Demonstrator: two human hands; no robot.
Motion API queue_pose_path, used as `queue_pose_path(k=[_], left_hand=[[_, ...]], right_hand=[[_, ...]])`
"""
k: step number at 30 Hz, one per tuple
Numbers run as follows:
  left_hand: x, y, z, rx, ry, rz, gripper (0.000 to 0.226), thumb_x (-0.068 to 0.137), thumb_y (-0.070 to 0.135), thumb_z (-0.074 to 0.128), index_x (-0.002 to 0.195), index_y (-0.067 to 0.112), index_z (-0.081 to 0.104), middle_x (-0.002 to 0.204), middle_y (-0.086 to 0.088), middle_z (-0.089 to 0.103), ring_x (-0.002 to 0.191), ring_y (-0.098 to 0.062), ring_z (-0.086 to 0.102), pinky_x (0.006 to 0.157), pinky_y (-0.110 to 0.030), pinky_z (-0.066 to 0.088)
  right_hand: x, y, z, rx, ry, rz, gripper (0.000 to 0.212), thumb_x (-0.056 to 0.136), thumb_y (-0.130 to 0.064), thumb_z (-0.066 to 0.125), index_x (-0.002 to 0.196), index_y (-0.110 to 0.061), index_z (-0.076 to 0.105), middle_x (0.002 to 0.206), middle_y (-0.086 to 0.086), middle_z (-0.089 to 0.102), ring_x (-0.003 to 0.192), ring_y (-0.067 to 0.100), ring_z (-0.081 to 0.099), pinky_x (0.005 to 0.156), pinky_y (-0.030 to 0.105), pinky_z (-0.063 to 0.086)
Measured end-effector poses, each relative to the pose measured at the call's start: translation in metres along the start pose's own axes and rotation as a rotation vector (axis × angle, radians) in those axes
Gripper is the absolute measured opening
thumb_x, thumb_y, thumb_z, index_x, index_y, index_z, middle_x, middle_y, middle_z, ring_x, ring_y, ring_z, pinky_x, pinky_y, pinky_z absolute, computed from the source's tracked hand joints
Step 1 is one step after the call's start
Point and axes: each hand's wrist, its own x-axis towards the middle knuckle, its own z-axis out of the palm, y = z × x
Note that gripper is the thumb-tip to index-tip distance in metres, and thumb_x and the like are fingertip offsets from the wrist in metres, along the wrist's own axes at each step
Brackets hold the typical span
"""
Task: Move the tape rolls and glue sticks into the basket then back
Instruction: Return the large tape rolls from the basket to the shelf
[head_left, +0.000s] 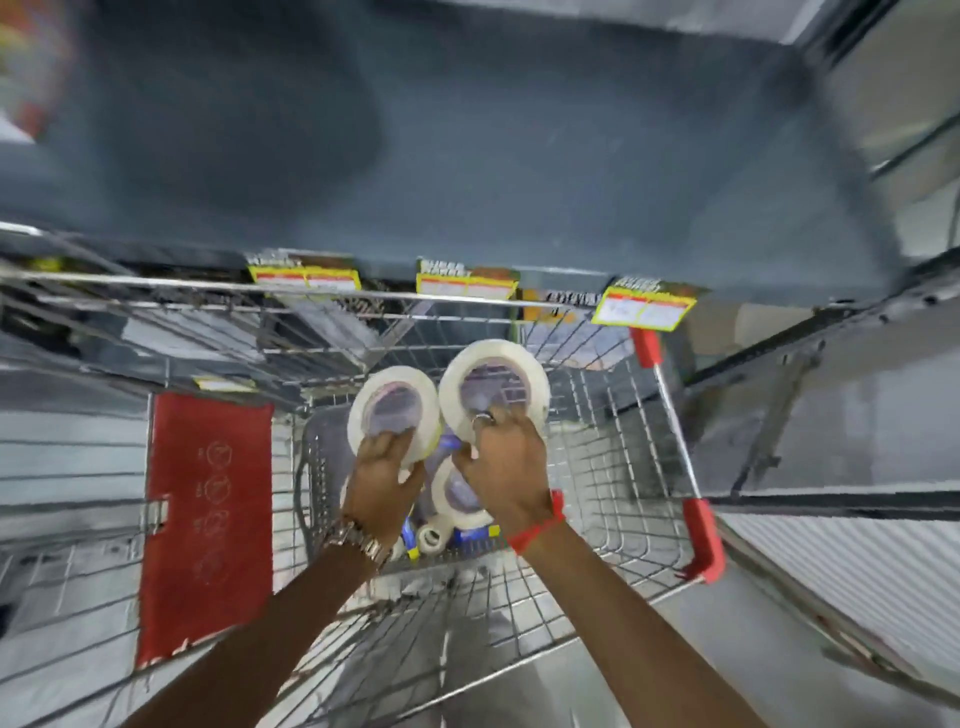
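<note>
Tape rolls upright in each hand's grip, above the basket.

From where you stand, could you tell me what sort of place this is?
Most likely a shop aisle: a wire shopping cart with red handle caps, yellow price labels along a grey shelf edge, and tape rolls held over the cart.

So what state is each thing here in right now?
Left hand: closed on a tape roll.
Left tape roll: held above the cart.
Right hand: closed on a tape roll.
Right tape roll: held above the cart.
Third tape roll: lying in the wire cart.
Grey shelf: bare.
</note>
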Motion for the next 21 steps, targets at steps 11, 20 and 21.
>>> queue_pose_path(k=[11,20,21], left_hand=[[0.092,0.173,-0.08,0.005,0.173,0.456,0.048,0.085,0.005,0.058,0.131,0.004,0.047,0.115,-0.019,0.059,0.11,-0.035,0.051,0.098,-0.037,0.039],[0.16,0.214,-0.051,0.388,0.036,0.446,0.05,0.085,-0.006,0.042,0.133,0.008,0.043,0.128,-0.015,0.054,0.119,-0.034,0.043,0.109,-0.042,0.026],[0.162,0.213,-0.049,0.414,0.022,0.447,0.05,0.084,-0.005,0.043,0.132,0.008,0.043,0.129,-0.014,0.054,0.12,-0.034,0.043,0.112,-0.045,0.023]], right_hand=[[0.052,0.096,-0.141,0.003,0.502,0.124,0.035,0.077,-0.006,0.067,0.111,0.0,0.065,0.097,0.022,0.064,0.095,0.041,0.059,0.077,0.044,0.053],[0.098,0.158,-0.133,-0.096,0.27,0.225,0.025,0.09,-0.002,0.053,0.113,0.005,0.061,0.122,0.026,0.056,0.123,0.037,0.044,0.093,0.043,0.048],[0.1,0.159,-0.13,-0.109,0.271,0.227,0.026,0.09,0.001,0.052,0.113,0.005,0.061,0.123,0.026,0.056,0.124,0.038,0.043,0.094,0.043,0.047]])
